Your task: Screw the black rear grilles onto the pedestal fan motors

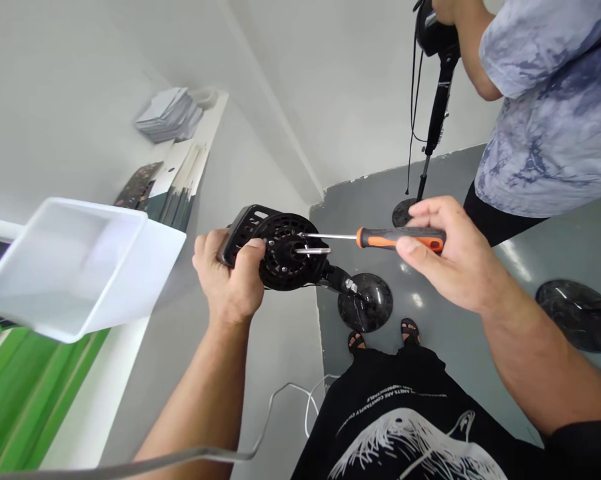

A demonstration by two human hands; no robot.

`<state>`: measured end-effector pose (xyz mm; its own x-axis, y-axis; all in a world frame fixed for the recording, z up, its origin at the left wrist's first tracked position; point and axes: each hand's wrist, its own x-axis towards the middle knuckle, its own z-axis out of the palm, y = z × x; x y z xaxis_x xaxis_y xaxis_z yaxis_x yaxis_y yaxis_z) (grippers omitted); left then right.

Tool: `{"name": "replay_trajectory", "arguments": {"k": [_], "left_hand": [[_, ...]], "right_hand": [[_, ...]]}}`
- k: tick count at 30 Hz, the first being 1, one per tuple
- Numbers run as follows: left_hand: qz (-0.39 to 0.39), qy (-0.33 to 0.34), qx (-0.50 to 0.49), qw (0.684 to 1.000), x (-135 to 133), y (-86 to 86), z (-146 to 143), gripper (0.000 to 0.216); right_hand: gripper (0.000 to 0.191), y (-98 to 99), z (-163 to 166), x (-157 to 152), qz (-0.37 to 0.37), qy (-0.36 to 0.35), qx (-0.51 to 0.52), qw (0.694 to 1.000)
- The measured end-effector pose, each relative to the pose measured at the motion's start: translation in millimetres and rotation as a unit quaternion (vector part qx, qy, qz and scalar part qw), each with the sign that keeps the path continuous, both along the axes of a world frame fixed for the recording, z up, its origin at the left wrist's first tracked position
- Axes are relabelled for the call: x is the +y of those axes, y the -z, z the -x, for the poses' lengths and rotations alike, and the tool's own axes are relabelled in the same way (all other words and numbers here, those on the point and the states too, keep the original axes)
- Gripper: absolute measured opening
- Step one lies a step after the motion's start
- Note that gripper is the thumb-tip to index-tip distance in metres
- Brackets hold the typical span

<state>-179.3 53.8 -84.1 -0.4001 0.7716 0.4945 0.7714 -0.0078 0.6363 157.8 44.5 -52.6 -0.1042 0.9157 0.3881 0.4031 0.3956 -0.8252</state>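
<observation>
A black fan motor housing (285,267) with a slotted round face and a metal shaft (314,251) sits on a stand near the middle of the view. My left hand (230,273) is closed round the housing's left side, its thumb on the round face. In my right hand (453,257) is a screwdriver (380,238) with an orange and black handle, held level between thumb and fingers. Its tip meets the round face just above the shaft. Below the housing, the stand's neck (338,277) leads down to a round black base (365,303) on the floor.
At left, a translucent plastic bin (65,267) stands on a ledge with stacked papers (168,113) and green items (45,393). A white cable (265,427) crosses below. A co-worker (555,120) at upper right handles another black stand (438,107). Another round base (580,313) lies right.
</observation>
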Motion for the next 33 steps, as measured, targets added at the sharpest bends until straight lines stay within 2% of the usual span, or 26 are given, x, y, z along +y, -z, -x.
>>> {"name": "replay_trajectory", "arguments": {"k": [3, 6, 8, 10, 14, 15, 18, 20, 23, 24, 27, 29, 33], "left_hand": [[0.005, -0.020, -0.036, 0.999, -2.4, -8.6, -12.9, 0.026], [0.008, -0.033, -0.051, 0.998, -5.8, -15.9, -23.0, 0.026], [0.011, -0.041, -0.058, 0.997, -7.7, -18.9, -25.9, 0.027], [0.013, -0.048, -0.064, 0.997, -9.1, -20.7, -26.5, 0.027], [0.014, -0.051, -0.071, 0.996, -10.8, -21.4, -28.4, 0.027], [0.012, -0.051, -0.070, 0.996, -11.0, -21.2, -29.6, 0.027], [0.005, -0.053, -0.067, 0.996, -11.7, -20.1, -33.1, 0.026], [0.006, -0.055, -0.067, 0.996, -12.0, -19.5, -33.9, 0.026], [0.006, -0.052, -0.065, 0.996, -12.8, -18.9, -33.5, 0.025], [0.005, -0.050, -0.064, 0.997, -13.2, -18.7, -33.3, 0.024], [0.002, -0.044, -0.057, 0.997, -14.5, -17.7, -32.6, 0.020], [0.006, -0.042, -0.057, 0.997, -15.4, -16.6, -31.5, 0.018], [0.007, -0.037, -0.059, 0.998, -16.4, -13.0, -28.8, 0.017]], "right_hand": [[0.050, 5.0, -7.1, 3.4, -0.001, -0.052, 0.052, 0.997], [0.034, 2.7, -8.4, 7.9, -0.006, -0.002, 0.039, 0.999], [0.034, 0.7, -6.6, 10.9, 0.001, 0.035, 0.025, 0.999], [0.036, 0.8, -4.9, 12.0, 0.005, 0.033, 0.018, 0.999], [0.066, 5.0, -5.2, 9.8, -0.027, -0.052, 0.072, 0.996], [0.063, 5.9, -6.0, 10.0, -0.030, -0.051, 0.083, 0.995], [0.035, 6.8, -9.2, 13.3, -0.019, 0.015, 0.065, 0.998], [0.034, 5.6, -11.5, 15.9, -0.015, 0.014, 0.043, 0.999], [0.056, 1.5, -13.9, 18.0, -0.032, -0.067, 0.056, 0.996], [0.057, -0.1, -14.2, 18.5, -0.038, -0.077, 0.058, 0.995], [0.030, -4.5, -13.6, 19.4, -0.029, -0.009, 0.029, 0.999], [0.037, -7.1, -12.6, 18.5, -0.021, 0.020, 0.011, 1.000], [0.055, -12.4, -10.6, 16.8, -0.045, -0.076, 0.024, 0.996]]}}
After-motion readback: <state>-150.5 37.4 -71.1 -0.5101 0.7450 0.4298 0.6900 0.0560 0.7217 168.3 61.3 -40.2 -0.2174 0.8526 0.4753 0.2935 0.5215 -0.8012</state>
